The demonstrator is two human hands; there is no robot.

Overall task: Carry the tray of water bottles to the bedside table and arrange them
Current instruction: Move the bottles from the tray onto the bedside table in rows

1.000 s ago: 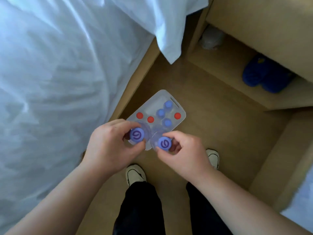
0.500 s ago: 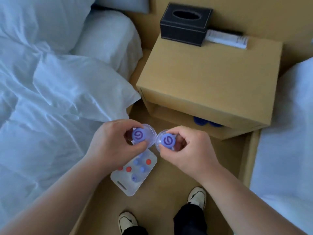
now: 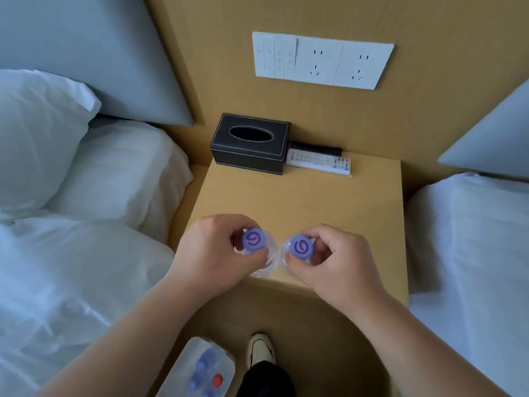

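My left hand (image 3: 211,253) grips a clear water bottle with a purple cap (image 3: 253,241) by its neck. Beside it, my right hand (image 3: 337,259) holds a second bottle with the same purple cap (image 3: 299,248). Both bottles are upright, side by side, over the front edge of the wooden bedside table (image 3: 357,213); whether they touch its top is hidden. The clear plastic tray (image 3: 186,359) lies on the floor at the bottom, holding several more bottles with blue and red caps.
A black tissue box (image 3: 249,144) and a white remote (image 3: 320,162) sit at the back of the table. White beds flank it left (image 3: 71,253) and right (image 3: 472,253). A socket panel (image 3: 320,60) is on the wall. My shoe (image 3: 261,349) stands by the tray.
Both hands lifted the two purple-capped bottles from the tray on the floor up to the front edge of the bedside table. The view tilted up to the wall.
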